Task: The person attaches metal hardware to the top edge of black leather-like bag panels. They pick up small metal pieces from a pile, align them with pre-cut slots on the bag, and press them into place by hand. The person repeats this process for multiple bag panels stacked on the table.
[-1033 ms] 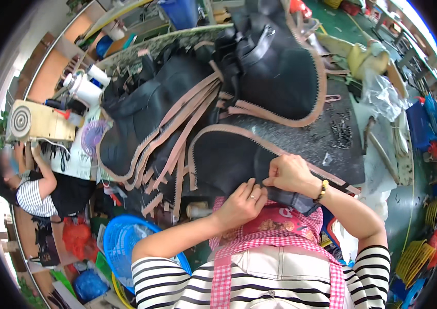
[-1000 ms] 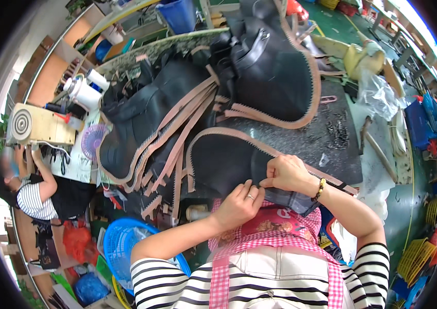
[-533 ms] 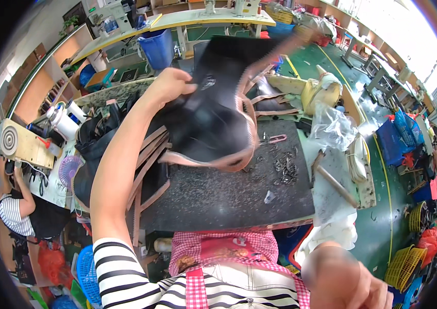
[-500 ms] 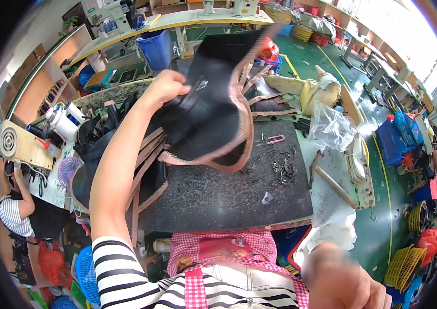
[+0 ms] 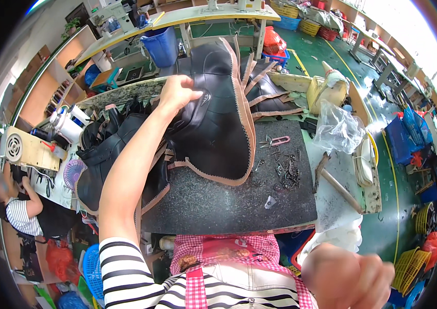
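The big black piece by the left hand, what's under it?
A dark board shows past the bottom edge of the black piece; what lies right underneath is covered.

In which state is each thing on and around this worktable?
Black panel: held at its left side
Left hand: closed on the black panel
Right hand: fingers curled, blurred; any grip unclear
Pink-handled snips: lying on dark mat
Clear bag: crumpled
Blue bin: upright, open-topped
Purple fan: spinning or stopped, unclear

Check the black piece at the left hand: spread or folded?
Near part spread: the black piece at the left hand shows a broad face partly bordered by tan edging. Any fold underneath: cannot tell.
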The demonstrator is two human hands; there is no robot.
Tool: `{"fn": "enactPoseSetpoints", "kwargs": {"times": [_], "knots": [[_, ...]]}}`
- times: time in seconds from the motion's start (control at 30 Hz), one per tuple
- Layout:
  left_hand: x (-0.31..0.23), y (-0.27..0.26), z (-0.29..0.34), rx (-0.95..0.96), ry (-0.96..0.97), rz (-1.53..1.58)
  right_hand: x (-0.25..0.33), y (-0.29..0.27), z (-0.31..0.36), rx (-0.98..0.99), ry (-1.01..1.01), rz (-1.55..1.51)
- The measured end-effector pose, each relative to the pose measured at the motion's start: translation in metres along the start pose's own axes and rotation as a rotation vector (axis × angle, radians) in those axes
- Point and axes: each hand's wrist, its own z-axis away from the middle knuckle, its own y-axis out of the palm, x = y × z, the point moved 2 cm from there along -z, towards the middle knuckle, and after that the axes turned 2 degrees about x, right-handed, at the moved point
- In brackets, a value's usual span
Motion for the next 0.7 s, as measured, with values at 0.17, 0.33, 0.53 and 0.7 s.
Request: {"fn": "enactPoseSetpoints", "kwargs": {"times": [0.17,0.33,0.53,0.7], "knots": [[0.011,0.000,-0.005,-0.022,0.003,-0.112,-0.027,0.003,0.002,-0.050,0.288,-0.582],[-0.006,-0.006,-0.009,0.151,-0.158,0.026,-0.026,0.051,-0.015,-0.437,0.322,-0.678],[0.008,-0.005,-0.015,0.112,-0.226,0.278,-0.007,0.001,-0.026,-0.347,0.370,-0.706],[0.000,-0.015,0.000,0.164,-0.113,0.449,0.002,-0.021,-0.030,-0.282,0.268,-0.576]]}}
